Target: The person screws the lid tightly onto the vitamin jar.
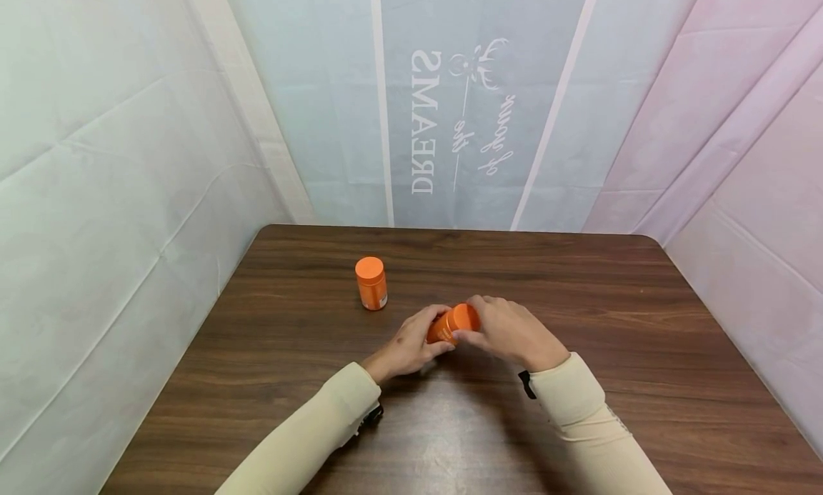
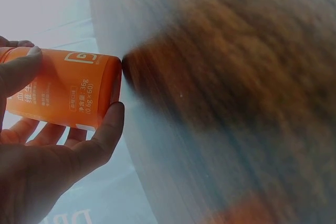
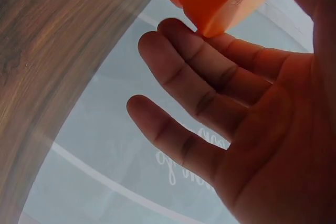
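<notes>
An orange plastic bottle (image 1: 441, 329) with white lettering leans over the table, its orange cap (image 1: 464, 316) tipped up to the right. My left hand (image 1: 407, 346) grips the bottle's body, thumb on the near side and fingers round the far side. In the left wrist view, the bottle's base (image 2: 111, 82) meets or hovers close by the wood. On the cap, my right hand (image 1: 514, 332) pinches with thumb and index finger. The right wrist view shows its other fingers (image 3: 178, 77) extended beside the cap.
A second orange bottle (image 1: 371, 286) with its cap on stands upright farther back, left of the hands. The dark wooden table (image 1: 611, 409) has rounded far corners. Pale cloth curtains (image 1: 334, 109) hang behind it and along both sides.
</notes>
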`<state>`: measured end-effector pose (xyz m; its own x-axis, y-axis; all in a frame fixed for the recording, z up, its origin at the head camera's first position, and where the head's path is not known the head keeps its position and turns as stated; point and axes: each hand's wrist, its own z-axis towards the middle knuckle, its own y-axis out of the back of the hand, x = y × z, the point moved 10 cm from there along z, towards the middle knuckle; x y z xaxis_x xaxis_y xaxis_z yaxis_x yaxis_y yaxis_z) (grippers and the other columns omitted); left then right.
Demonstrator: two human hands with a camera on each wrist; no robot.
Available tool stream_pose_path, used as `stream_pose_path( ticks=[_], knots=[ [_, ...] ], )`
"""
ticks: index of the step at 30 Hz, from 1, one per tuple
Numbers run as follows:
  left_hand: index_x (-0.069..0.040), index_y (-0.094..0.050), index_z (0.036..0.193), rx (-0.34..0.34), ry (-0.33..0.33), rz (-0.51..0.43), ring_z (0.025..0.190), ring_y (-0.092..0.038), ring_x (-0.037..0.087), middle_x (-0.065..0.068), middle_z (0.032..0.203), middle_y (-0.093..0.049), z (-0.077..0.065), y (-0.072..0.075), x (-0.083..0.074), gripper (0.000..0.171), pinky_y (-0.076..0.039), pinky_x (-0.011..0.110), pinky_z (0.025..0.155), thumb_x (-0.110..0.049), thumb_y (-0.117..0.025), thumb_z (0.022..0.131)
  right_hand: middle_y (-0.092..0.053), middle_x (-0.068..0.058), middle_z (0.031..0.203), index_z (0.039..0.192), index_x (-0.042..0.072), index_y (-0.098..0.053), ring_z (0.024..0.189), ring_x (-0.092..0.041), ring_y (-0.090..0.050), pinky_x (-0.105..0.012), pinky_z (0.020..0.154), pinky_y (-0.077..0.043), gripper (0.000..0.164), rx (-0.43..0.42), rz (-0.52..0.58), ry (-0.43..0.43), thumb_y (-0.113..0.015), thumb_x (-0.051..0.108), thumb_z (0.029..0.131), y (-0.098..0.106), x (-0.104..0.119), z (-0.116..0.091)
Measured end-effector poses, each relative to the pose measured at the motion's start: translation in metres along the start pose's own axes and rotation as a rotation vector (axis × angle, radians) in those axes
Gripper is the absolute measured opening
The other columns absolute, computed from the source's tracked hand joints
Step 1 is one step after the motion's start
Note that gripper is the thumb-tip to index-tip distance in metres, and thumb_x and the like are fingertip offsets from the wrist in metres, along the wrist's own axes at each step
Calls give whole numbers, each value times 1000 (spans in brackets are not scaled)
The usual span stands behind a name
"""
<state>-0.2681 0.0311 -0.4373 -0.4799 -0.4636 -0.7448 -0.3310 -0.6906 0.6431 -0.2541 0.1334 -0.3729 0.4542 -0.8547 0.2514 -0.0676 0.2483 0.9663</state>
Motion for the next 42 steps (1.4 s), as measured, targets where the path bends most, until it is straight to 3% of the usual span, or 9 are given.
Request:
stream_pose_path(
  ticks=[4,8,12,18,24,33,37,42],
  knots=[
    [-9,-47,137,0,-4,-1,109,-56,19,7,126,-58,1,1,0,54,-47,39,96,-14,-75,91,-64,-12,116,136,5,-55,76,-22,-63,-40,67,-54,69,-24,-20,42,-77,47,86,2,4,0],
    [-9,-46,138,6,-2,-3,108,-57,19,7,126,-58,1,2,0,55,-48,39,95,-15,-75,92,-58,-13,132,142,11,-54,89,-31,-66,-49,74,-56,70,-35,-16,138,-85,29,82,6,11,-1],
    [-10,-46,138,11,4,-14,108,-57,20,7,127,-57,1,4,1,55,-48,39,94,-15,-75,92,-60,-10,125,136,12,-59,87,-28,-66,-46,72,-56,63,-38,-22,193,-86,12,79,9,17,-1],
    [-10,-46,139,15,4,-23,108,-57,19,7,127,-57,2,5,1,56,-48,39,94,-16,-75,91,-63,-5,111,131,12,-62,75,-20,-62,-37,68,-56,57,-45,-27,198,-85,8,78,11,19,0],
    [-10,-47,138,13,-4,-23,109,-56,18,6,127,-57,2,6,0,55,-47,40,96,-15,-75,91,-60,-4,99,128,9,-62,67,-15,-56,-32,62,-52,53,-37,-46,162,-84,19,82,10,17,3],
    [-10,-48,137,7,-17,-27,111,-56,19,6,128,-58,3,10,0,54,-47,40,97,-13,-76,91,-63,-6,95,120,3,-62,63,-14,-52,-31,58,-46,53,-40,-29,20,-72,46,90,5,7,7],
    [-9,-49,136,6,-21,-19,110,-57,20,8,127,-59,5,10,0,54,-47,39,96,-13,-77,90,-63,-9,105,129,3,-58,74,-19,-59,-40,66,-51,65,-53,-30,19,-73,51,88,5,5,8],
    [-8,-47,138,19,-4,-13,110,-57,20,8,127,-58,7,10,2,56,-47,39,96,-14,-76,90,-61,-11,124,139,9,-56,101,-27,-64,-54,80,-52,68,-74,-32,146,-85,28,81,11,14,7]
  ],
)
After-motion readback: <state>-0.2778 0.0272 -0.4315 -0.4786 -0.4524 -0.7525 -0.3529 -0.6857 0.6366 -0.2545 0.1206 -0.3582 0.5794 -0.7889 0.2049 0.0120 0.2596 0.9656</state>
